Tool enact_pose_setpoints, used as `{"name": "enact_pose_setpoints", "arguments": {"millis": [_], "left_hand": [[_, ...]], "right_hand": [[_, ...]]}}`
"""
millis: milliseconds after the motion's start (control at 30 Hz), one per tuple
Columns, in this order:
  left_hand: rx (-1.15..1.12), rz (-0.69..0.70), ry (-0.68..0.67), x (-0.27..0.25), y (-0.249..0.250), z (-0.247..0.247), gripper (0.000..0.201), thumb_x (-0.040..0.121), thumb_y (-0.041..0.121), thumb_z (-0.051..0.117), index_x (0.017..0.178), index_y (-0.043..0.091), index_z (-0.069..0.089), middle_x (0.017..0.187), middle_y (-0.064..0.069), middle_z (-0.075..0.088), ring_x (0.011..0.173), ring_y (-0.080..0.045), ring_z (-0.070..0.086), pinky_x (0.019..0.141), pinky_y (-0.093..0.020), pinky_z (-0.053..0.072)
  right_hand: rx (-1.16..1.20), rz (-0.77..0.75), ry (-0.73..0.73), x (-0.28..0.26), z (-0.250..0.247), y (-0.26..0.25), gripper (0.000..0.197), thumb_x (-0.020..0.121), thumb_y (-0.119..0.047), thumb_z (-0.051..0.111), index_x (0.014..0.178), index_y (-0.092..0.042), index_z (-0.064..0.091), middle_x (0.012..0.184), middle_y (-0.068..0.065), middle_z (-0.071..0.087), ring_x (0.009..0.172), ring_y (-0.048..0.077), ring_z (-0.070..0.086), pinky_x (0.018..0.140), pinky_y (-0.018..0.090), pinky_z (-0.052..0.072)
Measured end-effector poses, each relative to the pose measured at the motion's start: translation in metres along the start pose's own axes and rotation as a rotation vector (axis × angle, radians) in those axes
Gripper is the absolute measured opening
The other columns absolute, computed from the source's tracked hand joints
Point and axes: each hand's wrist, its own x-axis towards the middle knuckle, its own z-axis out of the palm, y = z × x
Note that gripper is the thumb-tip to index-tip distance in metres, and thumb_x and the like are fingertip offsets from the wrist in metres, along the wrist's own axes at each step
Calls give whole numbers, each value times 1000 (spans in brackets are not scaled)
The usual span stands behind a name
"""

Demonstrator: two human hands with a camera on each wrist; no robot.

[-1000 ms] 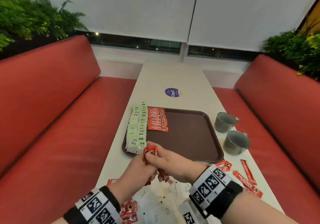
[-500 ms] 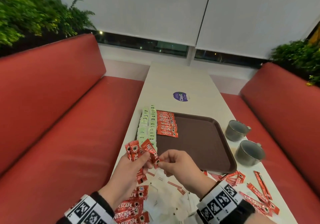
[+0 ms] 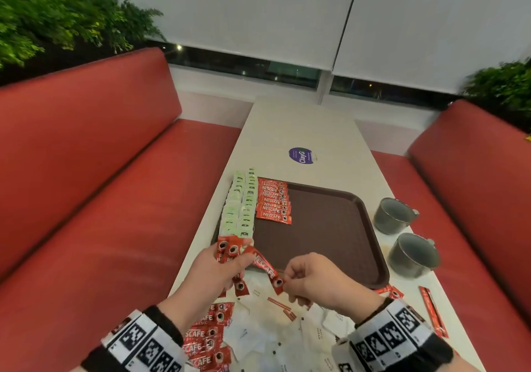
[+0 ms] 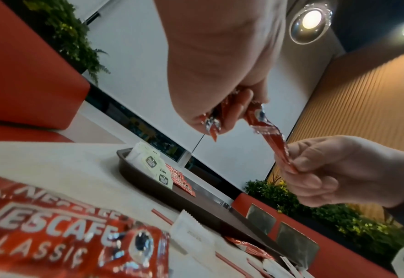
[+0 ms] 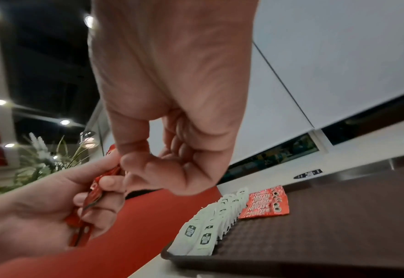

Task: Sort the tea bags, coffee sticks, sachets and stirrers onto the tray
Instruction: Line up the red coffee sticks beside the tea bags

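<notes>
My left hand [image 3: 221, 268] grips a bunch of red coffee sticks [image 3: 228, 252] just in front of the tray's near left corner. One red stick [image 3: 267, 269] slants out of that bunch, and my right hand [image 3: 290, 281] pinches its lower end [image 4: 285, 159]. The brown tray [image 3: 330, 228] carries two rows of pale green tea bags [image 3: 240, 207] along its left side and a short row of red coffee sticks [image 3: 274, 202] beside them. In the right wrist view the tea bags [image 5: 210, 229] and sticks [image 5: 265, 205] lie on the tray below my hand.
Loose red coffee sticks [image 3: 207, 340] and white sachets [image 3: 275, 340] lie on the table near me, with thin red stirrers [image 3: 434, 311] at the right. Two grey metal cups [image 3: 393, 216] [image 3: 413, 253] stand right of the tray. Red benches flank the white table [image 3: 301, 130].
My hands have drawn apart: the right hand has pulled one stick sideways out of the left hand's bunch. The view has tilted, showing more of the pile near me.
</notes>
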Motion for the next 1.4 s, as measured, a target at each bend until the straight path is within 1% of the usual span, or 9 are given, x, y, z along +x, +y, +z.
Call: {"name": "enact_pose_setpoints", "arguments": {"millis": [100, 167, 333, 467, 633, 767, 900, 1100, 1400], "left_hand": [[168, 40, -61, -3, 6, 6, 10, 85, 21, 69, 93, 15, 70, 49, 17, 57, 43, 2, 48, 48, -11, 36], [233, 57, -33, -3, 8, 7, 6, 85, 23, 69, 90, 19, 71, 56, 16, 63, 51, 3, 54, 52, -13, 40], [32, -11, 55, -1, 5, 14, 17, 86, 25, 67, 73, 14, 63, 47, 2, 44, 46, -11, 35, 50, -23, 33], [-86, -32, 86, 4, 2, 16, 17, 86, 22, 67, 77, 7, 64, 54, -5, 47, 45, -12, 36, 51, -23, 34], [-214, -97, 98, 17, -2, 7, 19, 84, 18, 68, 91, 0, 65, 62, -9, 46, 40, -11, 34, 40, -20, 29], [-231, -237, 50, 20, -7, -10, 20, 88, 13, 64, 103, 0, 64, 52, -4, 45, 41, -11, 34, 40, -21, 29], [-271, -315, 97, 18, -15, -30, 3, 91, 3, 54, 93, 2, 56, 50, -8, 40, 43, -16, 35, 44, -25, 28], [-288, -353, 126, 14, -22, -40, 7, 91, 1, 53, 88, 4, 46, 52, -11, 42, 46, -19, 36, 50, -29, 28], [-294, -324, 170, 4, -17, -43, 3, 91, 1, 53, 88, 0, 50, 54, -12, 46, 47, -19, 39, 48, -29, 32]], "right_hand": [[-105, 10, -99, -6, -11, 1, 18, 83, -10, 62, 67, -18, 60, 60, -3, 63, 48, 7, 54, 59, 28, 48], [-30, -7, -41, -6, -15, 4, 18, 82, -6, 61, 68, -16, 60, 60, -4, 64, 51, 8, 57, 62, 32, 50], [495, -64, 198, 4, -6, 10, 10, 92, -5, 57, 85, -9, 62, 71, 7, 70, 61, 16, 61, 69, 41, 46], [526, -40, 294, 15, -8, 5, 11, 91, -6, 60, 82, -9, 65, 68, 5, 69, 56, 11, 57, 64, 39, 45], [525, -20, 266, 38, -14, -2, 10, 91, -2, 59, 83, -4, 64, 66, 7, 68, 52, 11, 57, 54, 23, 48], [526, 116, 341, 78, -32, 13, 9, 91, -5, 59, 85, -4, 65, 68, 5, 67, 51, 8, 56, 47, 17, 44], [498, 300, 455, 134, -49, 42, 15, 91, -8, 61, 76, -9, 62, 65, 5, 57, 52, 10, 46, 39, 18, 34], [275, 576, 244, 186, -56, 55, 31, 96, -19, 54, 66, -11, 49, 64, 1, 48, 53, 10, 38, 48, 22, 26], [9, 649, 125, 208, -55, 50, 34, 93, -27, 61, 64, -12, 50, 63, -1, 52, 51, 9, 44, 48, 22, 32]]}}
